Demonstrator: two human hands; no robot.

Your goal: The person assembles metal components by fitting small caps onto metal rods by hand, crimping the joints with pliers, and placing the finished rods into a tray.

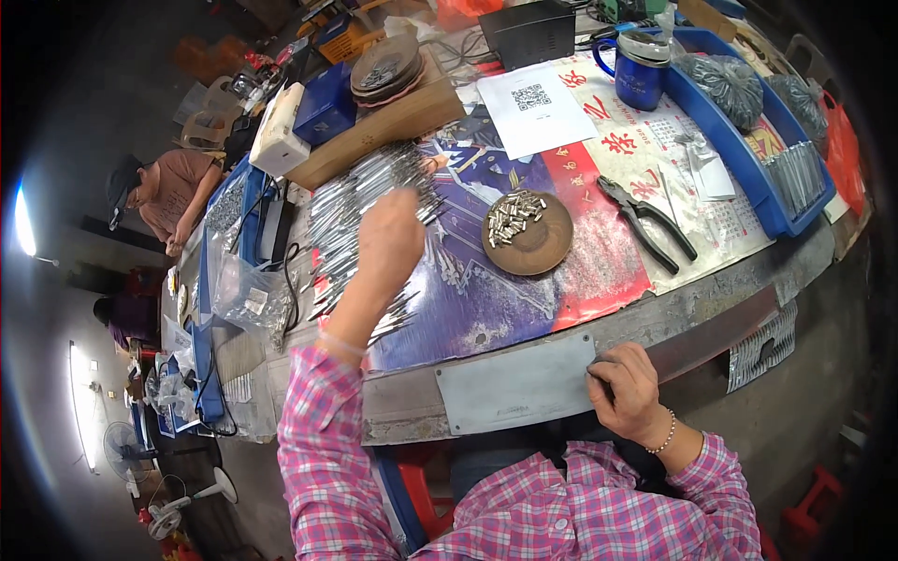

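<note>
My left hand (391, 238) is over a pile of thin, pointed metal rods (339, 220); its back faces up and its fingers are hidden. At the table's front edge my right hand (629, 391) is closed, thumb against curled fingers, beside the right end of a grey metal plate (514, 385). Whatever those fingers hold, if anything, cannot be made out. A round brown dish (533, 260) contains many small silvery metal cylinders (514, 217). To its right lie black-handled pliers (647, 222), their handles spread.
Behind the rods stands a wooden box (374, 140) bearing a blue box (325, 101) and stacked round dishes (385, 70). A blue mug (643, 75) and a long blue tray (781, 201) with bagged parts stand at the right. Another person (178, 192) sits at far left.
</note>
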